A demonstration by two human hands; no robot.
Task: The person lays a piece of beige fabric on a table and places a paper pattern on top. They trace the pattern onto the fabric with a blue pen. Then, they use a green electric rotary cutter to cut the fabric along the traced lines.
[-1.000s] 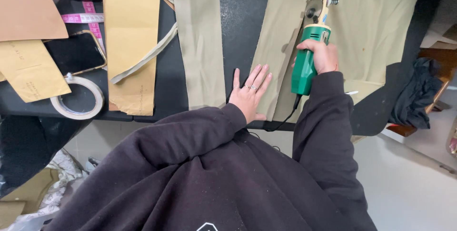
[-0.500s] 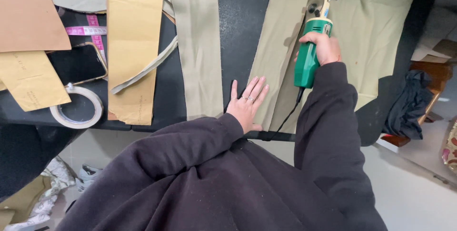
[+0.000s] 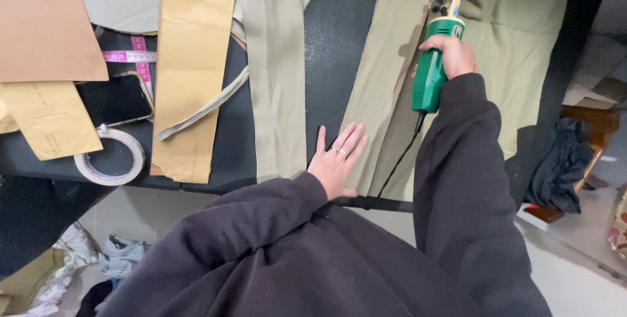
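With the right hand [image 3: 454, 55] gripping the green cutter [image 3: 431, 75], keep the left hand [image 3: 336, 160] spread flat, pinning the cloth [image 3: 385, 88] on the desk [image 3: 333, 42] well behind the blade.

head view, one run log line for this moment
right hand grips green electric fabric cutter | left hand flat on olive fabric | dark table

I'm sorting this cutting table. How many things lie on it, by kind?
Green electric cutter: 1
Olive fabric pieces: 2
Brown paper patterns: 3
Tape roll: 1
Phone: 1
Pink measuring tape: 1
Total: 9
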